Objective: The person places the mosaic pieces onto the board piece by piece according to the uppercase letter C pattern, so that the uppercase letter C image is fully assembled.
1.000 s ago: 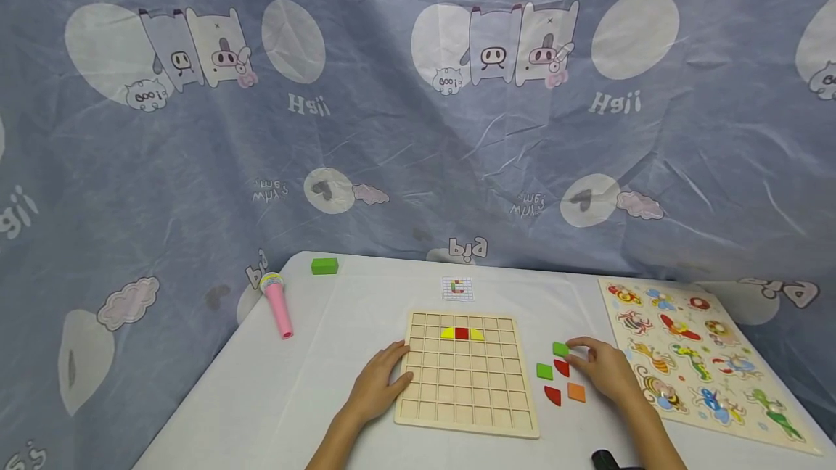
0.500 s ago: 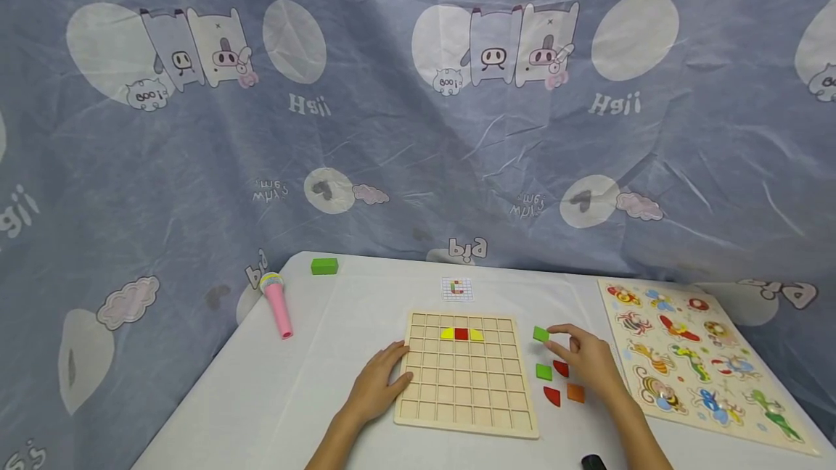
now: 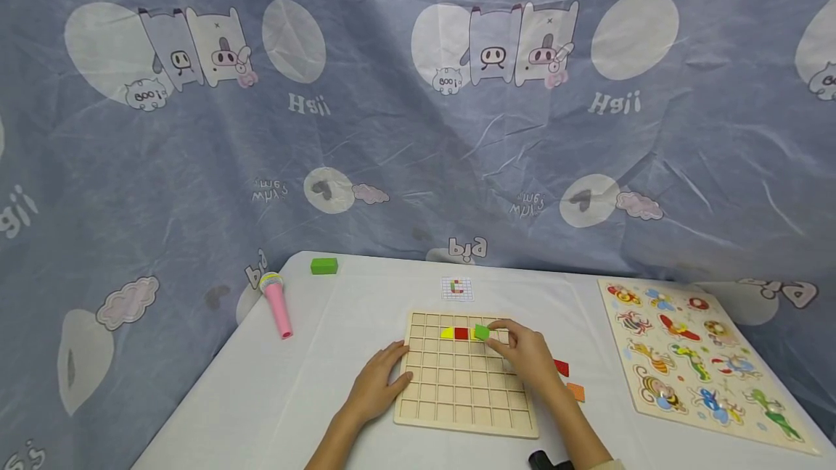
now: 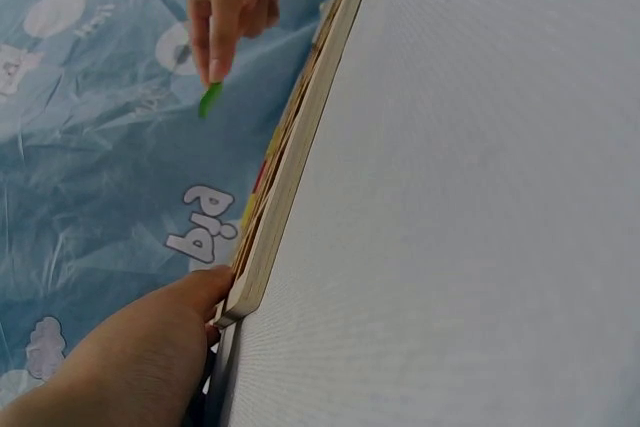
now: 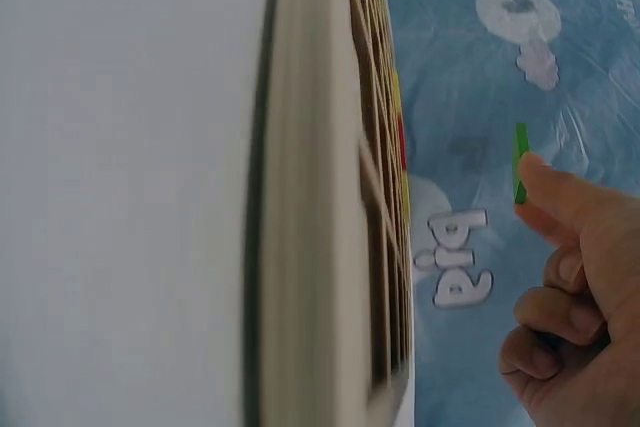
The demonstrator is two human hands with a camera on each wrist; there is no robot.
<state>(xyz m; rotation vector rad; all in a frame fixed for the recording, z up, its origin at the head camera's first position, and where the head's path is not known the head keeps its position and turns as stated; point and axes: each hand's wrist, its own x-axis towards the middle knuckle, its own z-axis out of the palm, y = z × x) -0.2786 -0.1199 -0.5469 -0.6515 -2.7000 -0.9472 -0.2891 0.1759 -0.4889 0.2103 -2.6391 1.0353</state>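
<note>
While the head view lays out the whole wooden grid board (image 3: 465,372), a green square tile (image 3: 482,332) is seen pinched at the fingertips of the right hand (image 3: 527,358), held over the board's second row just right of the red tile (image 3: 461,333) and yellow pieces (image 3: 447,333) already seated there. Only in the wrist views (both edge-on to the board) is it shown that the tile is held clear above the surface, not yet in a cell: in the left wrist view it (image 4: 209,99) hangs below the fingertip, well off the board's edge (image 4: 290,162).

The left hand (image 3: 376,386) is laid flat against the board's left rim, fingers relaxed and nothing gripped; its thumb is seen touching the corner in the left wrist view.

Re. shapes: the board is pale wood w/ raised slats forming square cells. A red quarter-round piece (image 3: 562,367) and an orange square (image 3: 575,392) lie right of the board. Further right an animal peg puzzle (image 3: 692,361) is set; left of the board, a pink toy microphone (image 3: 277,303) and a green block (image 3: 324,265). A small pattern card (image 3: 457,288) is placed just beyond the board's far edge.
</note>
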